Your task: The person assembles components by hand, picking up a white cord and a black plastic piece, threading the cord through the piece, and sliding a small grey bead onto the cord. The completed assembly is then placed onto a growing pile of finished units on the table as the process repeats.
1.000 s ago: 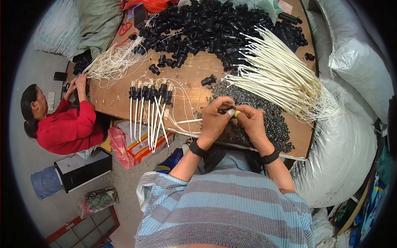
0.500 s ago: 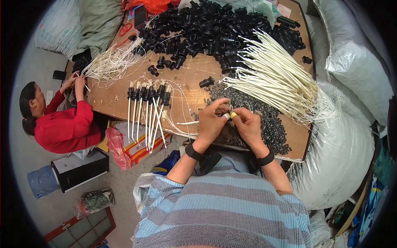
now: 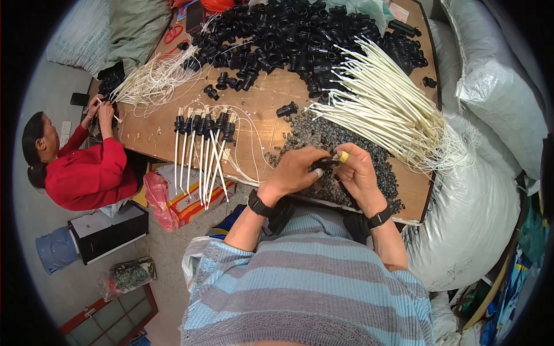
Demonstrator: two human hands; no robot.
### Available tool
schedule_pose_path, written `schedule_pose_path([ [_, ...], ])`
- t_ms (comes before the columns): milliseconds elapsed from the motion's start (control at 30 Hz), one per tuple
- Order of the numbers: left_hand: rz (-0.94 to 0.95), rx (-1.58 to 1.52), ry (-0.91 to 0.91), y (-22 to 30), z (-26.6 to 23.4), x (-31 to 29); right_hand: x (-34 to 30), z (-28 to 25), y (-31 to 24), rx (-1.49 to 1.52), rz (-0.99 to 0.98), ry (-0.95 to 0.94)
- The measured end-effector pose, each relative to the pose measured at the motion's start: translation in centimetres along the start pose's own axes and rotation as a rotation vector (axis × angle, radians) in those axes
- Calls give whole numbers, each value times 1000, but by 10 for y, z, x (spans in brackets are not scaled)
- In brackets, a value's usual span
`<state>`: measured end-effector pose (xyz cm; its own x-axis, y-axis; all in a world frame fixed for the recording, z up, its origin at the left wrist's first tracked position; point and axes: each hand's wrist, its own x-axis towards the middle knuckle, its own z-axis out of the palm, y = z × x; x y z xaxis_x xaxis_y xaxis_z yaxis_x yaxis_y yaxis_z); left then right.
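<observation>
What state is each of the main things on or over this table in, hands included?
Left hand: fingers curled, closed on the dark piece
Right hand: pinching the same piece
Dark piece: held, partly hidden
Black fittings: heaped loose
Lone fitting: on its side
Row fittings: laid out, white tubes overhanging the edge of the table
Tube bundle: laid together, thin wires tangled
Small dark bits: spread loosely

Bulging white sacks (image 3: 467,230) crowd the right side here, and over on the left there's someone in a red top (image 3: 86,173). A blue water jug (image 3: 56,252) meets a black cabinet (image 3: 109,237), with a clear bag of something green (image 3: 128,277) nearby. Pink plastic (image 3: 157,193) hangs against a colourful carton (image 3: 193,206).
</observation>
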<state>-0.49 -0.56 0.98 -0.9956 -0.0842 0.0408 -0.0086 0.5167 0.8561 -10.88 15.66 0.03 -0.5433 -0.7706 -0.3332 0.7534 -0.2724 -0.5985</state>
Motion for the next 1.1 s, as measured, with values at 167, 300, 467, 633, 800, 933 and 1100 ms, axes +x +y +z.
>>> schedule_pose_path([
  [167,-25,-71,27,-9,2,-1,-4,3,-7,-117,-13,88],
  [300,-277,-33,-78,-3,-10,1,-3,-4,-6,-958,-480,-29],
  [467,-134,201,43,-12,-5,-7,-6,16,-13,-1745,-702,-240],
  [633,55,357,80,9,-8,-1,3,24,-23,-1535,-199,-13],
  [800,89,534,26,14,-9,-10,9,18,-17,-1407,-6,-90],
  [933,85,591,-6,8,-10,-18,8,20,-4,-1381,-5,-71],
  [1100,132,426,437,-11,-43,-30,-2,67,-8,-1376,-578,-31],
])
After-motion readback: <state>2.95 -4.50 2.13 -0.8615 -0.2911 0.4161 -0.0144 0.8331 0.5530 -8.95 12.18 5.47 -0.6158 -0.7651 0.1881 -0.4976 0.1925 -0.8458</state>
